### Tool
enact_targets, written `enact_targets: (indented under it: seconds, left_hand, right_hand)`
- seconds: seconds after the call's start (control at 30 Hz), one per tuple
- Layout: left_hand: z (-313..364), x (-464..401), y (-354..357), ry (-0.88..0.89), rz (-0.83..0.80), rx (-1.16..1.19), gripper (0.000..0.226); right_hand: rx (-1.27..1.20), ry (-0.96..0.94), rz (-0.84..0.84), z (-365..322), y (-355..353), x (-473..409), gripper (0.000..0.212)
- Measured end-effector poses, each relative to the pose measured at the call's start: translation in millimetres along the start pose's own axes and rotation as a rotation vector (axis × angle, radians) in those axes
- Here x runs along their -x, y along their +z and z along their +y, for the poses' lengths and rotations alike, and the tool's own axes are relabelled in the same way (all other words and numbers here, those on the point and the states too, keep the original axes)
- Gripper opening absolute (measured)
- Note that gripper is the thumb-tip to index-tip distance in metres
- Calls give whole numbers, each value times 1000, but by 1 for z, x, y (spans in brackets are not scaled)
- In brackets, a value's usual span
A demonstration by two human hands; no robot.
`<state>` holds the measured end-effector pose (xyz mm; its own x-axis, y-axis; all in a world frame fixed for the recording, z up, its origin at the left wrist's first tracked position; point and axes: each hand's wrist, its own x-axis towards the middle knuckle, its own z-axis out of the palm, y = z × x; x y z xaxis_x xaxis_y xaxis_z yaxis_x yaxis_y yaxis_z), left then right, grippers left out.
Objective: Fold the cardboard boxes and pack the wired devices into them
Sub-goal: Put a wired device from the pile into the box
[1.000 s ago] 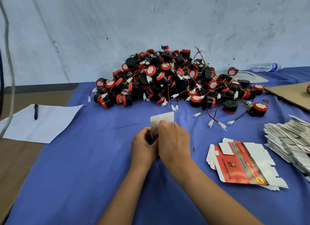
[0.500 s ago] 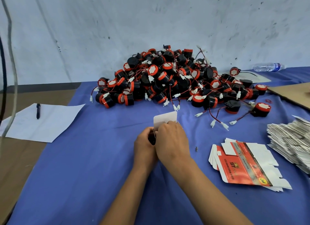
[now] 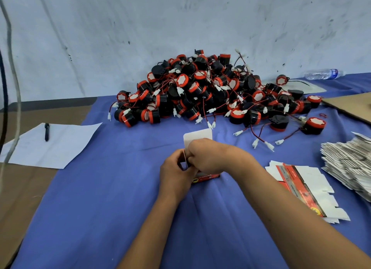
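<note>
Centrally, a small red-and-white printed cardboard box [image 3: 206, 175] is held just above the blue tablecloth [image 3: 104, 208], its white top flap [image 3: 197, 135] standing upright behind the hands. It is gripped from the left by the left hand [image 3: 174, 172], fingers curled round its side, and covered from above by the right hand [image 3: 210, 158], whose fingers are curled over the open top; what lies inside is hidden. Just to the right, a short stack of flat red-and-white box blanks [image 3: 305, 190] is laid on the cloth, and beside it a larger fanned pile of flat grey-white blanks [image 3: 349, 164]. Farther back, a heap of black-and-red round wired devices [image 3: 210, 92] with white connectors is seen. At the left, a white paper sheet [image 3: 60, 146] with a black pen [image 3: 46, 129] is found, and at the far right a clear plastic bottle [image 3: 323, 73].
</note>
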<state>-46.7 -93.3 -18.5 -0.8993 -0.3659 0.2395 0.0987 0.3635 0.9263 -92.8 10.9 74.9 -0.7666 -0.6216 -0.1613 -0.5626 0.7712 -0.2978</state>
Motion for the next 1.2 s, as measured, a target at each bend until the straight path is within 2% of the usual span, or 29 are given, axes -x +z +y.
enact_targets:
  seconds: [0.07,0.17,0.23,0.33,0.43,0.6,0.7,0.83,0.87,0.9,0.93,1.0,1.03,1.07,1.1,1.17,1.2]
  left_hand:
    - [0,-1,-1,-15,-14,1,30]
    - [1,1,-1,-28,-30,24,18]
    - [3,2,-2,-25,-49,50,15]
    - [3,1,-16,-38,-215,138,18]
    - [0,0,-29,-63,-408,185,43]
    - [-2,0,-26,-20,-376,163,40]
    - [-3,0,-28,-16,-391,202,43]
    - [-2,-1,-29,-4,-399,204,46]
    - [-3,-1,-29,-6,-394,199,45]
    - [-4,-2,-30,-13,-378,193,45]
    - [-5,-3,-31,-27,-358,182,46]
    - [-6,-6,-34,-41,-345,159,52]
    - [-7,-6,-35,-36,-360,157,53]
    - [-8,-6,-35,-30,-376,158,54]
    - [-9,-6,-36,-31,-384,161,55]
    - [-10,-6,-38,-40,-414,191,56]
    - [-11,-6,-40,-53,-450,223,54]
  right_hand:
    - [8,-24,79,-1,0,1,21]
    - [-81,-45,266,3,8,0,10]
    - [-126,-50,330,7,13,-1,8]
    - [-124,-59,355,12,16,0,8]
    - [-178,-110,356,16,14,5,8]
    - [-22,-182,178,15,15,12,27]
    - [60,-235,221,23,25,15,22]
    - [170,-254,163,31,32,26,38]
    - [142,-294,234,31,33,30,37]
    - [81,-341,391,34,34,32,33]
    - [6,-363,627,37,36,34,27]
    - [-194,-207,1075,49,43,32,17]
    - [-364,-45,1156,55,47,30,15]
    - [-569,109,1105,61,51,28,12]
    - [-771,216,945,65,56,24,9]
    - [-1078,237,621,71,69,18,7]
    - [-1149,203,555,74,74,16,9]
